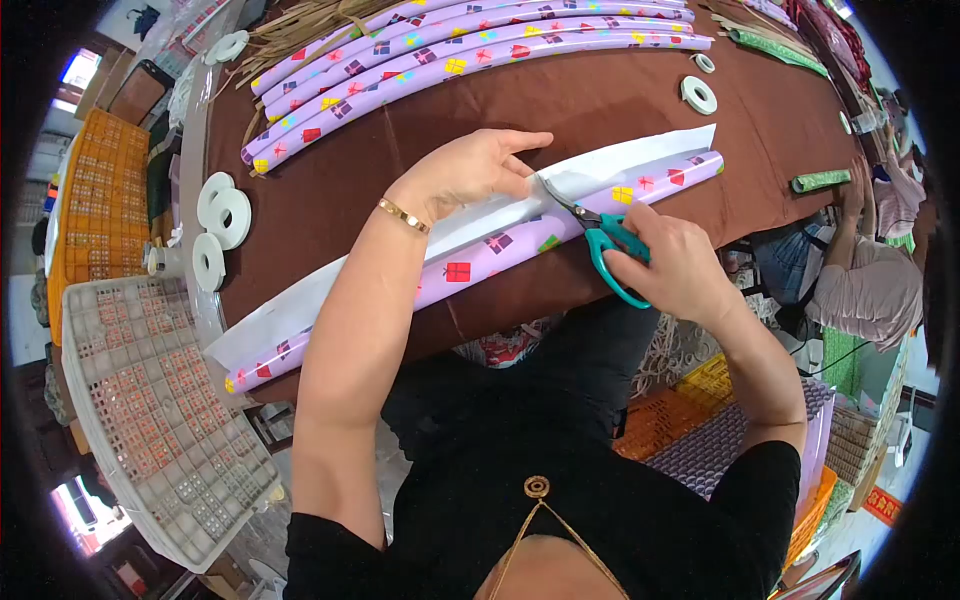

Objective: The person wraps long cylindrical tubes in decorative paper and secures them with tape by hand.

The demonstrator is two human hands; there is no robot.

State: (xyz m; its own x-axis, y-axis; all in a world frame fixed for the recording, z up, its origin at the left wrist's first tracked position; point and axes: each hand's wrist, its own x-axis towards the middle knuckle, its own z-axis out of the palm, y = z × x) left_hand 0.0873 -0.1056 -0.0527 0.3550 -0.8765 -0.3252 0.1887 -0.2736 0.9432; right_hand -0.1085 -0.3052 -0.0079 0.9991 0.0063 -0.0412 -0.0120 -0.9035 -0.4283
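Observation:
A roll of lilac wrapping paper [480, 275] with a printed gift-box pattern lies across the table in front of me. Its white inner side [290, 305] shows as a flap along the far edge. My right hand [675, 258] grips teal-handled scissors [612, 245], whose blades lie over the roll and point at the flap. Close to the blade tips, my left hand [475, 170] rests over the flap, thumb and a finger pinched together and the index finger stretched out. Whatever is between those fingertips is too small to make out.
Several finished-looking patterned rolls [470, 62] lie at the table's far side. White tape rings [230, 218] sit at the left, another tape ring [698, 95] at the right. A white plastic crate [170, 410] stands left of the table. Another person [865, 270] sits at far right.

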